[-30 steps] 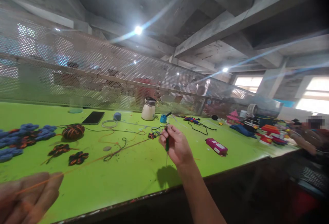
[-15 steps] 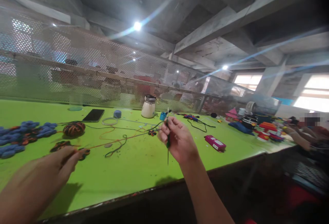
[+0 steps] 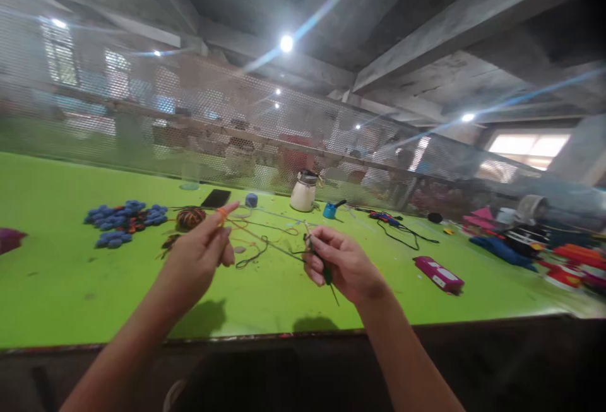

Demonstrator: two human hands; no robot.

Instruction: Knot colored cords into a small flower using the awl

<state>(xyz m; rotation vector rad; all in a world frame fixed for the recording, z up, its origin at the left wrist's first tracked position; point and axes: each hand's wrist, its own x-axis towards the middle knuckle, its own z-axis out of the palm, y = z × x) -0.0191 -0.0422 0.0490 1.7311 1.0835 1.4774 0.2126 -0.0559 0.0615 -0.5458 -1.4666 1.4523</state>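
Note:
My left hand (image 3: 196, 257) is raised over the green table with orange yarn (image 3: 221, 214) looped round its pointing index finger; the other fingers curl in. A thin strand runs from it toward my right hand (image 3: 343, 260). That hand is closed round a crochet hook (image 3: 327, 274) with a dark green handle, its tip up and a thin end slanting down. A small dark bit of work seems to sit near the tip, too small to make out. Behind my left hand lie a brown-orange yarn ball (image 3: 190, 217) and blue crocheted flowers (image 3: 125, 221).
A phone (image 3: 216, 198), a small blue ball (image 3: 251, 200), a cream jug (image 3: 303, 192) and a blue bottle (image 3: 330, 211) stand along the mesh partition (image 3: 255, 147). To the right are a magenta case (image 3: 439, 274), dark cords (image 3: 402, 235) and crocheted goods (image 3: 525, 238).
The view has swung left. My left hand has let go of the dark piece by the yarn ball and come up closer to my right hand. The hook has tilted.

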